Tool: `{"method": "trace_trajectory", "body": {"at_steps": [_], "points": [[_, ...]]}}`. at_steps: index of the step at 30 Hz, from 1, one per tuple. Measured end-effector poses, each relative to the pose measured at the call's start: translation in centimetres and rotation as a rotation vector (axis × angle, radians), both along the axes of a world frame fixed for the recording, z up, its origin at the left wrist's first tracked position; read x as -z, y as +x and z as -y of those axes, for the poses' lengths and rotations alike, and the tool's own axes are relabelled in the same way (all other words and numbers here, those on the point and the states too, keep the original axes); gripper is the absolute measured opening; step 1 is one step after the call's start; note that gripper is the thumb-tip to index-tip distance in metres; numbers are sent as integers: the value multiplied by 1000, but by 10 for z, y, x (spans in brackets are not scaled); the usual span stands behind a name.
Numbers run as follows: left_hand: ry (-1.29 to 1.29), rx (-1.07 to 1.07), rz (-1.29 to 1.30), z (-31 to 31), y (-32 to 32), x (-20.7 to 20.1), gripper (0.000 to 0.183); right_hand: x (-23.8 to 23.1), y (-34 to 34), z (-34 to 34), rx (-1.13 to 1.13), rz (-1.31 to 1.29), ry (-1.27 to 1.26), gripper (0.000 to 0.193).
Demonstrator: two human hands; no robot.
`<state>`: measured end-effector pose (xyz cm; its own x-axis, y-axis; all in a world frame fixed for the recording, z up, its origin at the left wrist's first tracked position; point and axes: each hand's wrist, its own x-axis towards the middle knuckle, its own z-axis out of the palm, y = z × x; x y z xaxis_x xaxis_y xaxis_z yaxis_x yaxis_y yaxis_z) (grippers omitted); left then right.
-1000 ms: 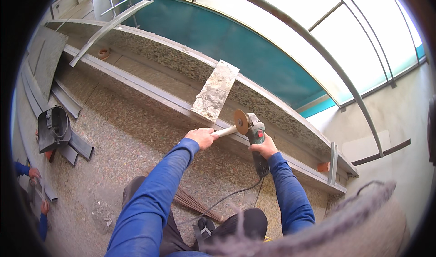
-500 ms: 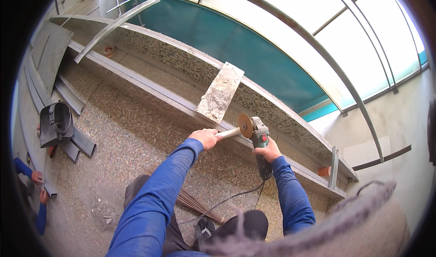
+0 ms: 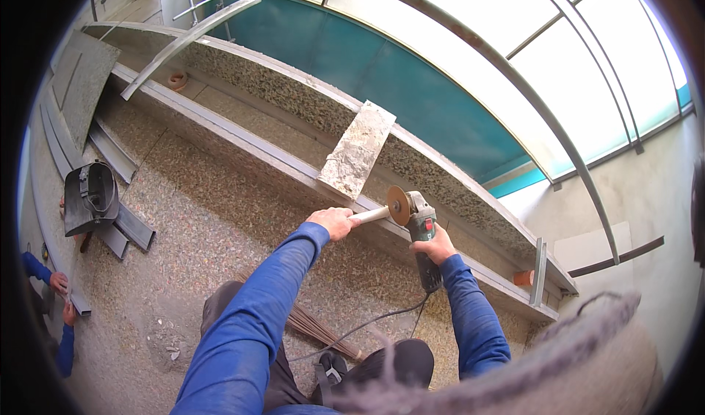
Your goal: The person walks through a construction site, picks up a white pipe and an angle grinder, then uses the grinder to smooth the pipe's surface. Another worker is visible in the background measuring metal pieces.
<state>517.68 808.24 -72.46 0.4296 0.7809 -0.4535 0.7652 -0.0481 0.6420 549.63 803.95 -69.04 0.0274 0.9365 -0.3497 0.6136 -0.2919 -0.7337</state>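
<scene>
My left hand (image 3: 334, 221) grips the pale side handle (image 3: 371, 215) of a green and grey angle grinder (image 3: 420, 228). My right hand (image 3: 435, 245) is wrapped around the grinder's body. Its brown disc (image 3: 399, 205) stands on edge just above a long grey stone strip (image 3: 250, 147) that runs along the terrazzo floor. A rough stone slab (image 3: 358, 151) leans across the strip and the speckled ledge (image 3: 294, 96) right behind the disc. The grinder's black cable (image 3: 367, 325) trails down toward my legs.
A dark welding mask (image 3: 89, 198) lies on grey strips at the left. Another person's hands (image 3: 60, 297) in blue sleeves work at the far left edge. A bundle of thin rods (image 3: 316, 328) lies by my knee. An orange cup (image 3: 522, 278) sits by an upright strip at the right.
Both hands and the grinder have shifted slightly right along the stone strip; the disc now sits just past the leaning slab's lower corner.
</scene>
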Motion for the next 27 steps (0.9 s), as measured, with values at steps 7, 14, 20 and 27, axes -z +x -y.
{"method": "trace_trajectory", "body": {"at_steps": [7, 14, 20, 27], "points": [[23, 3, -6, 2, 0, -1, 53, -4, -5, -1, -7, -20, 20, 66], [48, -7, -4, 6, 0, -4, 51, -3, -8, -2, 10, -48, 8, 65], [67, 7, -24, 7, 1, -4, 50, 3, -8, -7, 21, -33, 8, 64], [59, 5, -21, 12, 1, -4, 50, 4, -8, -3, 37, -28, -48, 63]]}}
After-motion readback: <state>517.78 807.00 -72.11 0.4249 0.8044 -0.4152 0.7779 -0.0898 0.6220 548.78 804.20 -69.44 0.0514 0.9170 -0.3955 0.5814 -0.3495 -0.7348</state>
